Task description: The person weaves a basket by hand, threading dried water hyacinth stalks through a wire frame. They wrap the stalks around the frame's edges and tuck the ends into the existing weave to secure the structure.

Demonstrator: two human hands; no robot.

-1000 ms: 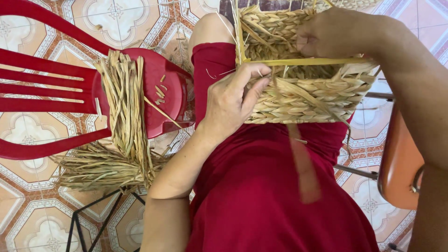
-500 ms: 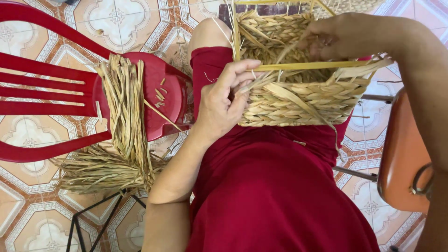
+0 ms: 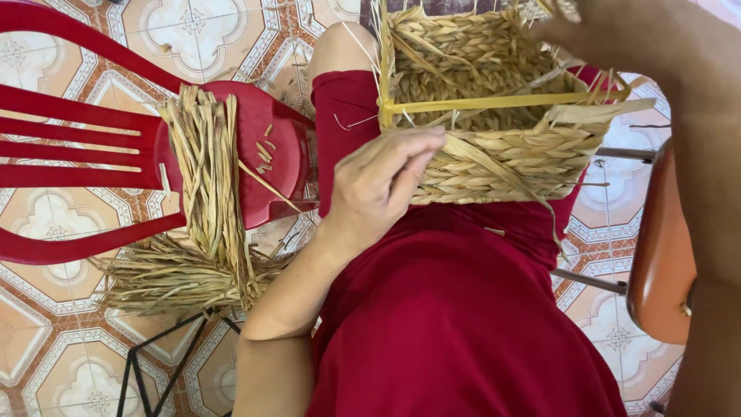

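We steady a half-woven box-shaped basket of braided straw (image 3: pixel 494 139) on our lap, over the dark red skirt (image 3: pixel 463 324), so both hands can work its near wall. Our left hand (image 3: pixel 382 185) lies against the basket's near corner, fingers bunched and curled onto the weave; it seems to pinch a loose pale strand there, though the fingertips hide the grip. Our right hand (image 3: pixel 610 35) reaches over the far rim at the top edge, mostly cut off by the frame, so we cannot tell whether it grips anything. A flat yellow strip (image 3: pixel 502 102) runs across the basket's mouth, apparently as a frame for the walls. A bundle of dried straw stalks (image 3: pixel 204 208) drapes over a red plastic chair (image 3: pixel 93 147) at our left, close at hand. Below lies a patterned tile floor (image 3: pixel 46 340); an orange chair seat (image 3: pixel 664 255) stands at our right
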